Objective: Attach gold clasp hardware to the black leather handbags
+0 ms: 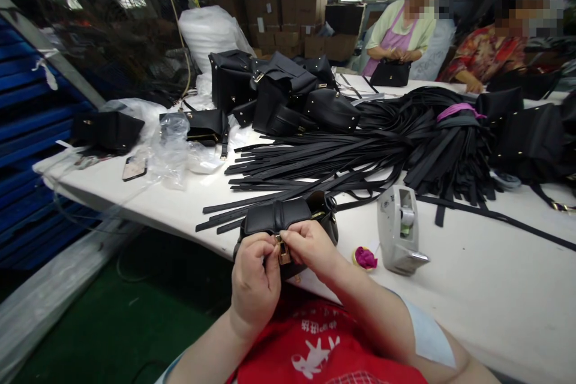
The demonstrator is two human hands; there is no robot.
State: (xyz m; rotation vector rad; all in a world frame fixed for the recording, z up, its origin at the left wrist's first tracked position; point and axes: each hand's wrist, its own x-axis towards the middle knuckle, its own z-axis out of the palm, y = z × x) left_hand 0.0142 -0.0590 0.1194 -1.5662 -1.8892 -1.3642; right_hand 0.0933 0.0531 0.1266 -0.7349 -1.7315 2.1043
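A black handbag [265, 216] lies at the near edge of the table, right in front of me. On its front is a gold-coloured metal clasp [283, 252]. My left hand [257, 270] is closed, its thumb and fingertips pinching at the clasp's left side. From the right, my right hand [310, 245] pinches the top of the clasp between thumb and finger. The fingers hide part of the clasp and the flap's end. At the bag's right end its opening shows a bit of gold zip.
Right of the bag stand a tape dispenser [396, 231] and a small dish of magenta cloth [365, 258]. Black straps [315, 156] and piled black bags [283, 90] lie beyond. A phone [135, 168] and clear plastic [171, 156] lie left. Two people work across the table.
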